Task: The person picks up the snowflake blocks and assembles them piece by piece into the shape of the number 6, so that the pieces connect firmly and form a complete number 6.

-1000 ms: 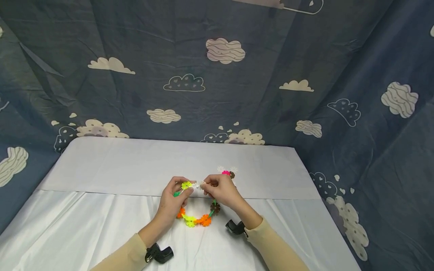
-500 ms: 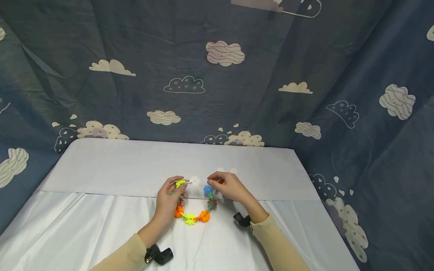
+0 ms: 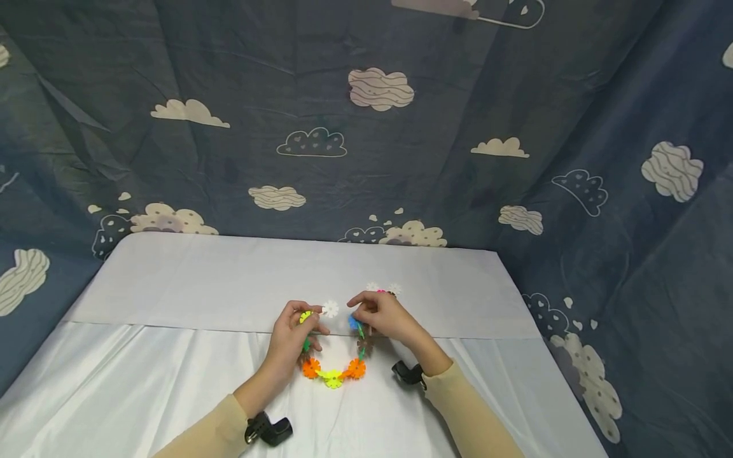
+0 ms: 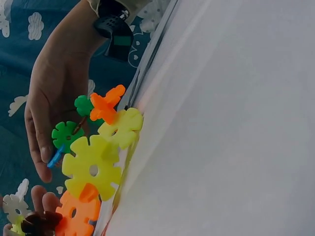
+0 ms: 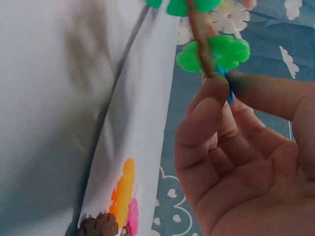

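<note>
A curved chain of slotted plastic flower discs hangs between my two hands. In the head view, my left hand (image 3: 289, 337) pinches a yellow disc (image 3: 306, 316) near one end, where a white disc (image 3: 330, 309) sticks out to the right. My right hand (image 3: 386, 318) pinches the blue disc (image 3: 354, 322) at the other end between thumb and forefinger; a green disc (image 5: 214, 53) joins it in the right wrist view. A gap separates the white and blue discs. Along the bottom run an orange disc (image 3: 311, 368), a yellow disc (image 3: 333, 380) and another orange disc (image 3: 356, 368).
Loose discs lie on the white tabletop (image 3: 229, 280) behind my right hand, among them a white disc (image 3: 395, 289). The right wrist view shows an orange disc (image 5: 123, 191), a pink disc (image 5: 133, 216) and a brown disc (image 5: 98, 226). A cloud-patterned curtain (image 3: 229, 165) surrounds the table.
My right hand has moved off to the right from beside the white disc and now pinches the blue disc. The left hand has shifted slightly; the chain's lower curve has moved a little right.
</note>
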A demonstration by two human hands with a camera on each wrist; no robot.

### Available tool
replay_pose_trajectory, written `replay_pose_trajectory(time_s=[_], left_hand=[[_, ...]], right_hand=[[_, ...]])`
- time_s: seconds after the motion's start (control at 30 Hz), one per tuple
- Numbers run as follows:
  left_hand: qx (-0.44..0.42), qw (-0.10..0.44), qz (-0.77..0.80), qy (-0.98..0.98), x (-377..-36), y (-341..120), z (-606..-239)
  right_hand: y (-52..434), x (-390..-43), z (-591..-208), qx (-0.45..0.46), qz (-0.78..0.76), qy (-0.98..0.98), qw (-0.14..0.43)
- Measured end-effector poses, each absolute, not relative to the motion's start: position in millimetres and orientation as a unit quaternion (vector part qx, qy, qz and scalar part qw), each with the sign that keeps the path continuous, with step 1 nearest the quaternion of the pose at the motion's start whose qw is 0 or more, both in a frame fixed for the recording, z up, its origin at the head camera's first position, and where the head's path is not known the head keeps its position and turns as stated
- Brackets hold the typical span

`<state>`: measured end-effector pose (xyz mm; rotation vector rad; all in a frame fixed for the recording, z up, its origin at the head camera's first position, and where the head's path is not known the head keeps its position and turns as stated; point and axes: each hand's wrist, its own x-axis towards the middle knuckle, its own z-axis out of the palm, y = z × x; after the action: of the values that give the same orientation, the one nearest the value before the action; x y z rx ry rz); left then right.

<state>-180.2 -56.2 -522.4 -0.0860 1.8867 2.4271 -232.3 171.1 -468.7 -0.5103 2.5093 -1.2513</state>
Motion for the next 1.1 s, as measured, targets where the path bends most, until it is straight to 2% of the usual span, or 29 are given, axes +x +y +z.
replay_pose_trajectory(time_s=[0.2, 0.37, 0.5, 0.73, 0.9, 1.0, 1.1], left_hand=[[-0.005, 0.028, 0.738, 0.674, -178.4, -57.0, -521.4], [-0.022, 0.025, 0.710, 0.704, -177.3, -57.1, -519.5], [-0.033, 0.023, 0.711, 0.702, -177.4, -57.2, -518.3], [-0.035, 0.018, 0.710, 0.703, -178.0, -57.7, -516.8], [-0.035, 0.016, 0.707, 0.706, -178.8, -58.2, -518.7], [-0.031, 0.015, 0.711, 0.702, -178.8, -58.5, -520.2], [-0.029, 0.013, 0.713, 0.700, -178.2, -57.6, -520.2]], right_hand=[[171.5, -231.5, -467.6, -0.175, -0.439, 0.865, 0.167], [174.6, -233.3, -469.1, -0.173, -0.433, 0.868, 0.172], [185.3, -239.5, -468.2, -0.160, -0.426, 0.877, 0.156], [226.1, -258.9, -461.9, -0.120, -0.356, 0.923, 0.087], [245.4, -267.3, -470.6, -0.105, -0.315, 0.937, 0.109], [240.0, -265.2, -477.9, -0.096, -0.289, 0.944, 0.123], [229.3, -261.8, -484.3, -0.093, -0.231, 0.963, 0.107]])
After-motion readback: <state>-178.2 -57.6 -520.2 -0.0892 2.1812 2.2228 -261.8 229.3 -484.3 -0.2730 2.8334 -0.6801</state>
